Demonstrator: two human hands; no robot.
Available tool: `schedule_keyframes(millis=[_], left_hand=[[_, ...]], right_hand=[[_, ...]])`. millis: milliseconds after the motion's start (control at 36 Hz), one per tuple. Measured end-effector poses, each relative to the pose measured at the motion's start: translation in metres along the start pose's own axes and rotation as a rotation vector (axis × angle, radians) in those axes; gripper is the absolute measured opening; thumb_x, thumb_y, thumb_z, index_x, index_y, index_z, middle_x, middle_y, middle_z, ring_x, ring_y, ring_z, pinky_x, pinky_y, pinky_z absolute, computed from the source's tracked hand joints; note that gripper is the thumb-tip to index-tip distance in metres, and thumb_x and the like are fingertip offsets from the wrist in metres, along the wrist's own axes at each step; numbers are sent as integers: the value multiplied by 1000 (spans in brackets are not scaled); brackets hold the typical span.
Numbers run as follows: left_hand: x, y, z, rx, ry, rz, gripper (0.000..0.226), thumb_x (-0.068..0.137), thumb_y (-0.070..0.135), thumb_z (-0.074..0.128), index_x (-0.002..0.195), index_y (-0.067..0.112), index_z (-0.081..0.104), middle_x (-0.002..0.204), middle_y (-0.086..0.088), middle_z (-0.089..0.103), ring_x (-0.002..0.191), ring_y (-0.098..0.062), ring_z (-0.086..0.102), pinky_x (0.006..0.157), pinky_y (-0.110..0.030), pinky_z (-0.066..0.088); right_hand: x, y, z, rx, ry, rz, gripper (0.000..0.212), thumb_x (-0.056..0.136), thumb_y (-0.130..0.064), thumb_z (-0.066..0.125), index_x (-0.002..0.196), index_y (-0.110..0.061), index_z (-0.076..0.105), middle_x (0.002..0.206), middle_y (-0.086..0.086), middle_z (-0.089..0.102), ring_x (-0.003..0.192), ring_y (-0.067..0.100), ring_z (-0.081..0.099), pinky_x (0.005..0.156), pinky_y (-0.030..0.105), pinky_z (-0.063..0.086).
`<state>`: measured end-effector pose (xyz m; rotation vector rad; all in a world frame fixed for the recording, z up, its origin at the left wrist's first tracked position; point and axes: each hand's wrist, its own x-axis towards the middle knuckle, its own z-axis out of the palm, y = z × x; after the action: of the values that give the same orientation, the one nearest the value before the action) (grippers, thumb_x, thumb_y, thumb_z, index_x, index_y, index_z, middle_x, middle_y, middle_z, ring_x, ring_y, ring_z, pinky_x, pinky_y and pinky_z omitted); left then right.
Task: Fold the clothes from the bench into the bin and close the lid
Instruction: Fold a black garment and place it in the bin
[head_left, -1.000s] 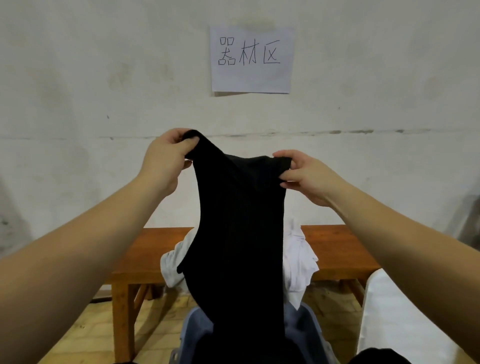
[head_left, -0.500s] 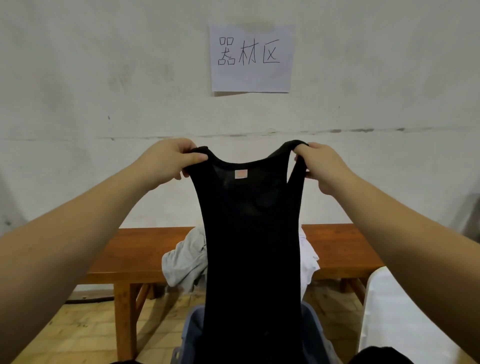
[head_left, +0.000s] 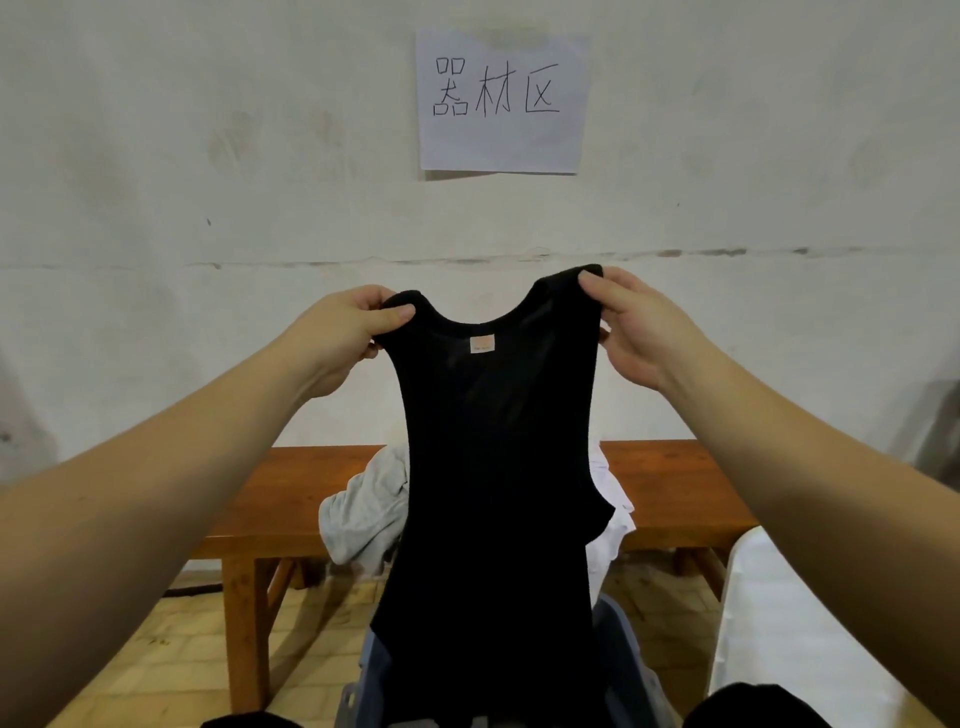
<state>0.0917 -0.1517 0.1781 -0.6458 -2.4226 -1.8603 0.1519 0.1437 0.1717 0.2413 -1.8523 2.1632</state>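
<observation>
A wooden bench (head_left: 291, 499) stands against a whitewashed wall under a paper sign (head_left: 503, 101), pale clothes (head_left: 363, 514) heaped on it. Before the bench, left hand (head_left: 343, 338) and right hand (head_left: 639, 332) pinch a black vest (head_left: 493, 467) by its straps, hanging above the blue bin (head_left: 623, 644).

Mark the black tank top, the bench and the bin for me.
black tank top (head_left: 493, 467): head view, middle of its body.
bench (head_left: 670, 483): head view, bare seat right of the clothes.
bin (head_left: 621, 644): head view, blue-grey rim at its right side.
</observation>
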Motion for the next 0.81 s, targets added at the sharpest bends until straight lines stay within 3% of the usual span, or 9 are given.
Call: schedule_keyframes(millis=[83, 139, 278, 333, 444, 556, 694, 806], left_hand=[[-1, 1, 3, -46, 8, 9, 13, 94, 20, 65, 81, 22, 65, 76, 10, 66, 75, -11, 54, 71, -29, 35], [-1, 2, 4, -78, 14, 26, 13, 91, 22, 68, 79, 25, 66, 77, 10, 67, 80, -13, 56, 80, -33, 34], [-1, 2, 9, -187, 8, 65, 11, 89, 17, 68, 79, 22, 68, 79, 7, 68, 82, -15, 61, 87, -33, 38], [-2, 0, 13, -212, -1, 76, 13, 95, 10, 61, 83, 16, 66, 78, 6, 69, 77, -12, 64, 83, -29, 43], [-5, -3, 19, -206, -13, 92, 13, 95, 8, 60, 86, 14, 65, 78, 4, 69, 76, -11, 65, 77, -23, 48], [-8, -4, 23, -186, -22, 113, 13, 94, 6, 60, 85, 14, 65, 76, 4, 68, 73, -11, 64, 77, -22, 48], [-14, -2, 37, -133, -74, 130, 9, 91, 8, 65, 89, 16, 68, 82, 4, 69, 79, -11, 63, 87, -25, 45], [-17, -1, 46, -79, -126, 108, 16, 90, 6, 66, 105, 11, 70, 109, -4, 73, 104, -13, 66, 102, -27, 44]], right_hand=[[-3, 0, 7, -60, -18, -68, 5, 95, -10, 61, 97, -14, 65, 92, 0, 72, 89, 16, 68, 84, 30, 52], [-3, 2, 12, -166, -6, -112, 6, 93, -8, 64, 96, -13, 64, 91, 3, 72, 88, 19, 70, 86, 33, 56], [3, 3, 22, -221, -15, -154, 24, 92, -3, 64, 102, -22, 53, 91, 0, 65, 84, 14, 66, 82, 29, 54], [3, 4, 25, -302, -32, -145, 29, 92, -6, 65, 109, -27, 55, 95, -3, 64, 86, 11, 66, 83, 25, 54], [1, 7, 32, -537, 32, -141, 9, 87, -22, 71, 88, -28, 65, 91, -8, 68, 83, 8, 64, 80, 27, 51], [1, 8, 39, -623, 35, -127, 14, 85, -33, 72, 84, -25, 60, 78, -14, 65, 73, 7, 59, 70, 25, 44], [1, 8, 51, -645, -40, -64, 18, 83, -37, 74, 81, -24, 62, 71, -11, 62, 68, 10, 53, 68, 30, 41], [-3, 10, 66, -623, -94, -52, 18, 85, -40, 72, 86, -22, 67, 83, -8, 63, 76, 9, 52, 70, 26, 41]])
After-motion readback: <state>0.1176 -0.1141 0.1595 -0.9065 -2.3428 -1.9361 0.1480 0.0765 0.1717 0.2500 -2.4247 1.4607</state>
